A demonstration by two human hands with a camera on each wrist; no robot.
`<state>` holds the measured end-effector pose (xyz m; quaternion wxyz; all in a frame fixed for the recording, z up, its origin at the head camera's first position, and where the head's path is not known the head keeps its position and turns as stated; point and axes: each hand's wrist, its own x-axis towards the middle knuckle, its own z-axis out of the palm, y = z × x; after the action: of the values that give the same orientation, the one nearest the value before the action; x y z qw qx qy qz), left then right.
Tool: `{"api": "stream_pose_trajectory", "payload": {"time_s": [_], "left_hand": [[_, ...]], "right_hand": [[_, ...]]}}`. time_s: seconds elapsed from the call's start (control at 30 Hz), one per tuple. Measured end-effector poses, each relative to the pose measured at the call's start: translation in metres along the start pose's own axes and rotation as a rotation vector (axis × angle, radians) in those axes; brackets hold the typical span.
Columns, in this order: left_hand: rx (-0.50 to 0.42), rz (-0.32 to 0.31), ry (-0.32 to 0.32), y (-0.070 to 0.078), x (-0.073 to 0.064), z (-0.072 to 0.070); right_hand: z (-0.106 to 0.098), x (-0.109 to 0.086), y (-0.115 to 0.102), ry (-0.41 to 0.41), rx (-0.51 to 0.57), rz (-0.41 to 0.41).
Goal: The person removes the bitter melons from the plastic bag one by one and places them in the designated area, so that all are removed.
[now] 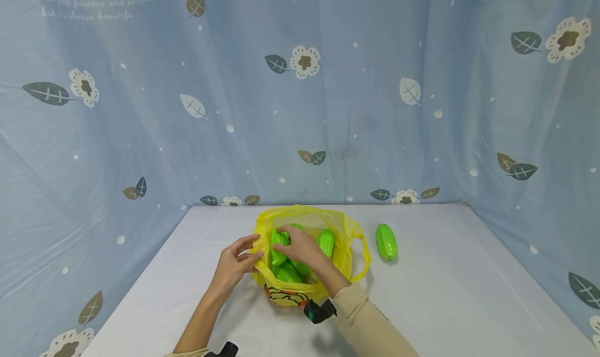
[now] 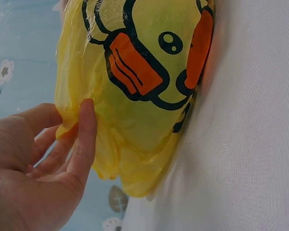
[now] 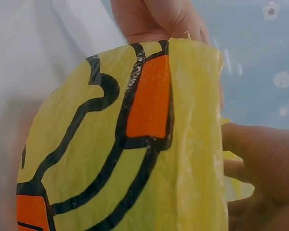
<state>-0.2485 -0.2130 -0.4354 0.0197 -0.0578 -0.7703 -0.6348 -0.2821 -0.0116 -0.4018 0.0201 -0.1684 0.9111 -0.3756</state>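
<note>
A yellow plastic bag (image 1: pixel 286 211) with a printed duck face (image 2: pixel 154 53) stands wide-mouthed on the table. Several shiny green oblong pieces (image 1: pixel 287 272) lie inside it. My left hand (image 1: pixel 236 263) pinches the bag's left edge between thumb and fingers, as the left wrist view also shows. Reaching in over the near rim, my right hand (image 1: pixel 300 247) has its thumb and fingers around a green oblong piece (image 1: pixel 278 239) at the left inside. In the right wrist view the bag wall hides what the right hand (image 3: pixel 265 163) holds.
Another shiny green oblong piece (image 1: pixel 386 242) lies on the white table (image 1: pixel 445 289), right of the bag. The bag's handle loop (image 1: pixel 367 258) sticks out on that side. A blue patterned curtain (image 1: pixel 328 112) hangs behind and along both sides.
</note>
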Motion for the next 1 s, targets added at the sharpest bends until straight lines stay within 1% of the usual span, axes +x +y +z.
{"api": "stream_pose_trajectory", "payload": {"time_s": [0.47,0.67,0.87,1.0], "left_hand": [[-0.006,-0.005,0.001,0.001,0.000,0.001],[-0.007,-0.003,0.001,0.001,-0.001,0.000],[-0.009,-0.008,0.004,0.002,-0.001,0.001],[-0.004,-0.007,0.008,0.001,-0.001,0.001]], "right_hand": [[-0.007,-0.006,0.003,0.001,-0.006,0.005],[-0.013,-0.010,0.005,0.020,-0.025,-0.024],[-0.022,-0.018,0.007,0.018,0.007,-0.049],[-0.028,-0.023,0.009,0.029,-0.005,-0.071]]}}
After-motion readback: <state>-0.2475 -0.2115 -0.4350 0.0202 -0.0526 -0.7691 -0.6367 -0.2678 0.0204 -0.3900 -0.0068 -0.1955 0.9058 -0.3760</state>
